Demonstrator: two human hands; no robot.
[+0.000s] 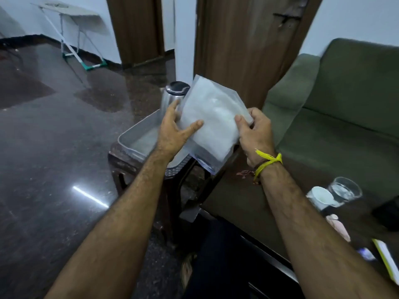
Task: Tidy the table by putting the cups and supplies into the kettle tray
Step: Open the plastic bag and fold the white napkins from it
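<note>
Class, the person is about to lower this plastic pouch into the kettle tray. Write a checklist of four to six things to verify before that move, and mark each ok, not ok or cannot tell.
1. Pouch held securely: ok. The left hand and right hand both have a grip on the translucent plastic pouch.
2. Pouch positioned over the tray: ok. It hangs above the grey tray, partly past its near edge.
3. Free space in the tray: ok. Bare floor shows beside the steel kettle.
4. Pouch sealed: cannot tell.
5. Cups gathered: not ok. The white cup and glass tumbler sit on the dark table.
</note>
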